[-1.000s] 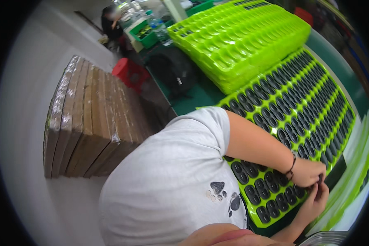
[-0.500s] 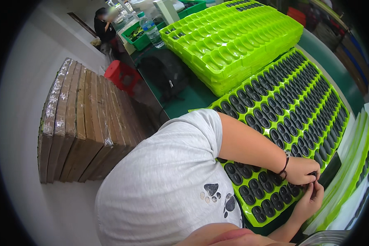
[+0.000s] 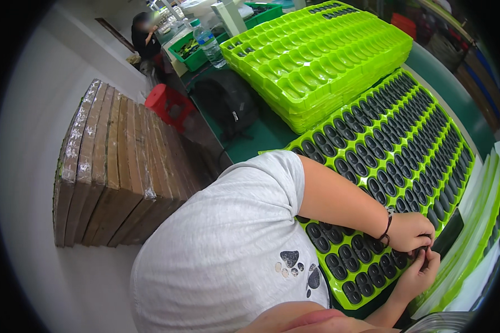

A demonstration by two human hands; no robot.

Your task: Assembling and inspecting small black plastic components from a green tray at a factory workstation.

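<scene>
At the lower right corner of a bright green moulded tray [image 3: 372, 181], my two hands meet with fingertips pinched together. My left hand [image 3: 410, 232], wearing a dark band and a bracelet at the wrist, reaches across the tray from above. Just below it, my right hand [image 3: 420, 277] comes up from the lower edge, thumb and fingers closed. Between them is a small black piece [image 3: 422, 250], mostly hidden by the fingers. Rows of black oval pieces [image 3: 364, 285], many with two ringed hollows, fill the tray under my left forearm.
A stack of green trays [image 3: 316, 72] with mostly bare pockets stands behind. Filled trays with white sheets [image 3: 472, 222] lie at right. A black bag [image 3: 225, 105], water bottle [image 3: 208, 44] and green bin [image 3: 189, 53] are farther back. Flat cartons [image 3: 111, 166], a red stool [image 3: 169, 105] and another person [image 3: 144, 39] are left.
The view has shifted slightly. My hands stay together at the same corner, with the fingers moving only a little around the black piece.
</scene>
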